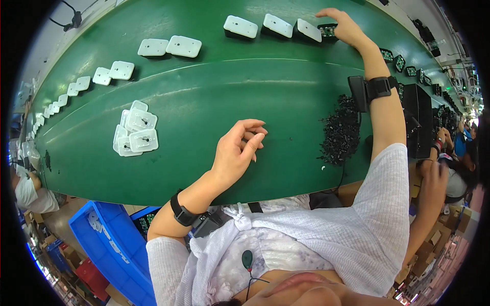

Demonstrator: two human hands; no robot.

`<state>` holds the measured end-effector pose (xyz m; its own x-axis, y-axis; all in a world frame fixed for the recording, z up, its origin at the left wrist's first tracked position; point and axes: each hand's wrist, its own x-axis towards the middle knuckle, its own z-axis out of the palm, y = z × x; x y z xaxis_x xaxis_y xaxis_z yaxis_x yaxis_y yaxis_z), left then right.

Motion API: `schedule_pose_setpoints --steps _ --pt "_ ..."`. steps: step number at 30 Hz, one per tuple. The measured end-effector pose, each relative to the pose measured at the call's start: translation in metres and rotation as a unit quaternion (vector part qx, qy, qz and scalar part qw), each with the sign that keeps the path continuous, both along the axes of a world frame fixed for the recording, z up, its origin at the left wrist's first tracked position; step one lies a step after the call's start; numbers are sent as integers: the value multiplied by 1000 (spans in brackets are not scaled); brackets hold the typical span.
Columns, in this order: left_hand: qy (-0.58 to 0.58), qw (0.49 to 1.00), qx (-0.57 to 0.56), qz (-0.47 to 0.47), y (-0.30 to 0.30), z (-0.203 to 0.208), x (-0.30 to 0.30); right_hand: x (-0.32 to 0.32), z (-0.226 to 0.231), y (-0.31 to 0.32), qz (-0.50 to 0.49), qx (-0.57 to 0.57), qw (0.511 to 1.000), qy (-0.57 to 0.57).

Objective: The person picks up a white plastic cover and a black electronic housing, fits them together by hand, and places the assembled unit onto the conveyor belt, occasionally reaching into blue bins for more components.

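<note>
Green belt [245, 92], one station: right hand [343, 26] stretched to one o'clock, fingers spread and resting on a small dark open unit [327, 30] at the end of a row of white-lidded units [278, 24]; by my judgement it is being picked, calling for a firm pinch. Left hand [239, 148] at centre, loosely curled, holding nothing visible. White covers stacked [136, 133] at nine o'clock; black small parts [341, 131] heaped at three; blue bin [109, 245] at seven.
</note>
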<state>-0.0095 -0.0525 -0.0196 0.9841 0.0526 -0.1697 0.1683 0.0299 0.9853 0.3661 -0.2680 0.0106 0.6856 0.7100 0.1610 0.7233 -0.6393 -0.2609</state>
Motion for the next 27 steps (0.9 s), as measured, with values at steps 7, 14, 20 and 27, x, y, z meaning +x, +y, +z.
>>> schedule_pose_setpoints --steps 7,14,20,27 --pt "1 1000 27 7 0 2 0 -8 1 -7 -10 -112 993 26" --pt "-273 835 453 151 54 15 -8 -14 -9 -43 -111 53 990 -64" --pt "-65 641 714 274 131 13 -35 -133 17 -13 -60 222 946 229" --pt "-35 638 734 232 114 8 -31 -240 22 40 -83 173 869 456"
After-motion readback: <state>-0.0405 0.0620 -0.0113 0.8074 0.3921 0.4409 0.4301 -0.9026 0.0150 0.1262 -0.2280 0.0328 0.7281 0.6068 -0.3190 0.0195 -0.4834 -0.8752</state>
